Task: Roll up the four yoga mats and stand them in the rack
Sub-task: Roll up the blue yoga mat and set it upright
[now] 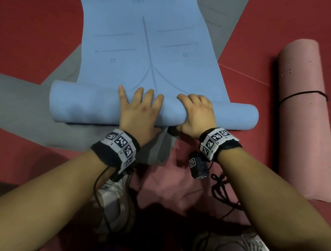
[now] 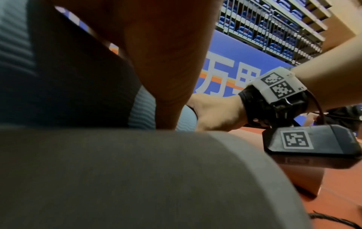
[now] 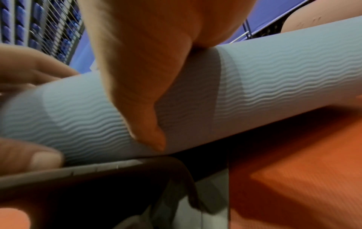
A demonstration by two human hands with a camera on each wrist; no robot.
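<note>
Rolling the blue mat (image 1: 154,48) away from the body, with both hands on top of the rolled part near its middle. Left hand (image 1: 139,110) spread, fingers fairly straight and splayed over the crest of the roll, pressing rather than gripping. Right hand (image 1: 197,113) curled over the roll, fingers hooked across the far side and thumb (image 3: 145,124) pressed against the near face, so grasping the roll itself.

Long axis of the roll running left to right across the body; flat, unrolled length stretching straight ahead, beyond the fingertips. Next push, by judgement, forward along that flat stretch, both hands about equally near and side by side, leaving the two ends of the roll unsupported and liable to drift askew.

Count of mats seen: three. One blue, partly rolled, lying on the red floor (image 1: 28,19) and overlapping a grey mat (image 1: 16,97) spread flat beneath it. One pink mat (image 1: 305,111) already rolled and bound with a black cord (image 1: 304,95), lying on the floor to the right, well apart from the hands. Fourth mat not identifiable. Rack not in view from the head camera; none standing in it as far as shown.
</note>
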